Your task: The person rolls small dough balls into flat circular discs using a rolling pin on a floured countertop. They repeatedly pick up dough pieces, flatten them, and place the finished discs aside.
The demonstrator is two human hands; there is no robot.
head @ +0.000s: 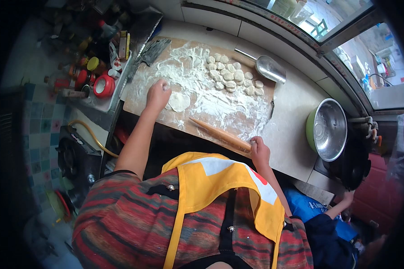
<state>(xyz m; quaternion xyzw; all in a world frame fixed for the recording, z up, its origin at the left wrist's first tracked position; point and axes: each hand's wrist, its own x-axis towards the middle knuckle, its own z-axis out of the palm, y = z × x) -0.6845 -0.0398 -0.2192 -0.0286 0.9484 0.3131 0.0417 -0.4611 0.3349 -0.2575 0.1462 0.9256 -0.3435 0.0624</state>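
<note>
A wooden board dusted with flour lies before me. My left hand is curled above its left part, fingertips pinched; whether something is between them I cannot tell. Beside it a flattened round dough wrapper lies partly over another one. My right hand grips the right end of a tapered wooden rolling pin, which lies slantwise along the board's near edge. Several small dough pieces sit in a cluster at the board's far right.
A metal scoop rests beyond the board. At right stands a green bowl with a steel inside. A tray of jars and a gas stove are at left. Another person's forearm shows at lower right, near a blue bag.
</note>
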